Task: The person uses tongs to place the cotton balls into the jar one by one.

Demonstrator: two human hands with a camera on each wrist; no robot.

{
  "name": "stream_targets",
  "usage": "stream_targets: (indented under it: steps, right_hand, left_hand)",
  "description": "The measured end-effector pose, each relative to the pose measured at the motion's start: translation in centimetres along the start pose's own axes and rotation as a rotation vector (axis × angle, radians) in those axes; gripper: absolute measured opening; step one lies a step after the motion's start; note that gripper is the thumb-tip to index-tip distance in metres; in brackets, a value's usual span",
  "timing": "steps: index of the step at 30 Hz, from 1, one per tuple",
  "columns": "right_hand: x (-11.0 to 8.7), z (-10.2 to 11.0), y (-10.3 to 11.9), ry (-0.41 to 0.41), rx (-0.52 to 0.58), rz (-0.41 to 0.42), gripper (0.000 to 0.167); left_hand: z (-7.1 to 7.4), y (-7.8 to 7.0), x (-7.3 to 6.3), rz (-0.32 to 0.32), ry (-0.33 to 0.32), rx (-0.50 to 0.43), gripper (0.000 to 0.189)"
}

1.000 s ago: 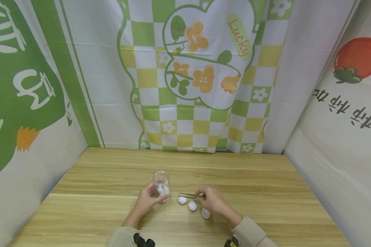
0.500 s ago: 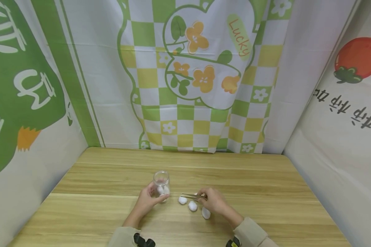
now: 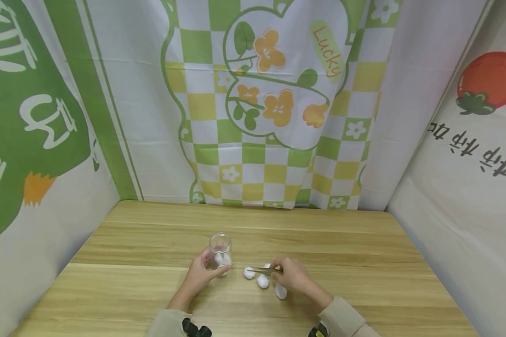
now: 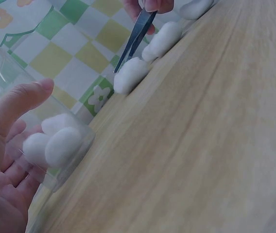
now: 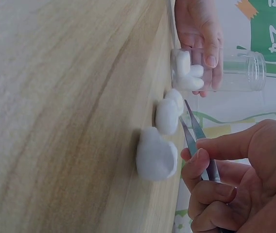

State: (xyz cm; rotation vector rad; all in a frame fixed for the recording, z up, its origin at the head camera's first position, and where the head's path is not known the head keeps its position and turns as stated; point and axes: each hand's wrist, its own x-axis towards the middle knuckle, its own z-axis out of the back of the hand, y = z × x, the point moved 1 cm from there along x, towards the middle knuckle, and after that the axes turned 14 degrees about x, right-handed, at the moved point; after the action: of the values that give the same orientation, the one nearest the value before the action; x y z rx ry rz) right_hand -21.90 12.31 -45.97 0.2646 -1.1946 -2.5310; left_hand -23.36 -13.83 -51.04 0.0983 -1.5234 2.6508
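My left hand (image 3: 200, 274) wraps around a clear jar (image 3: 220, 241), thumb on one side and fingers on the other. The jar stands upright and lidless on the table, with several cotton balls (image 4: 63, 147) at its bottom. Tweezers (image 3: 262, 270) are pinched in my right hand (image 3: 294, 275), lying nearly level and pointing left. Their tips are slightly apart, right at the leftmost loose cotton ball (image 3: 249, 273). Nearer my body lie another cotton ball (image 3: 263, 281) and a longer one (image 3: 281, 291) beside the right wrist. One more is partly hidden behind the tweezers.
The wooden table (image 3: 152, 243) reaches back to a checkered curtain (image 3: 253, 168) with flower prints. Printed cloth walls (image 3: 438, 196) stand along both sides. Both sleeves come in from the front edge, each with a dark strap at the wrist.
The right hand has shifted slightly right with the tweezers, whose arms look closer together in the head view. The left hand and jar stay put.
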Motion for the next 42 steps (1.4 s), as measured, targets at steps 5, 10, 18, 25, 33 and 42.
stream_targets:
  steps: [5, 10, 18, 25, 33, 42]
  right_hand:
    - [0.09, 0.00, -0.02, -0.005, -0.007, -0.012, 0.016]
    - [0.22, -0.04, -0.11, -0.012, -0.018, -0.027, 0.014]
    - [0.25, -0.17, -0.18, -0.009, -0.037, -0.043, 0.012]
    - [0.43, -0.34, -0.26, -0.007, -0.062, -0.054, 0.011]
    - [0.46, -0.35, -0.19, 0.002, -0.061, -0.081, 0.013]
    - [0.54, -0.54, -0.02, -0.008, -0.081, -0.085, 0.013]
  left_hand:
    - [-0.02, 0.06, 0.03, -0.003, -0.001, 0.001, 0.064]
    - [-0.12, 0.25, 0.15, 0.000, 0.000, 0.000, 0.063]
    - [-0.06, 0.10, 0.09, -0.008, 0.000, 0.001, 0.062]
    - [-0.13, 0.19, 0.10, -0.002, -0.008, 0.010, 0.062]
    - [-0.20, 0.40, 0.20, 0.001, -0.010, 0.009, 0.065]
    - [-0.08, 0.07, 0.08, -0.002, -0.002, 0.002, 0.065]
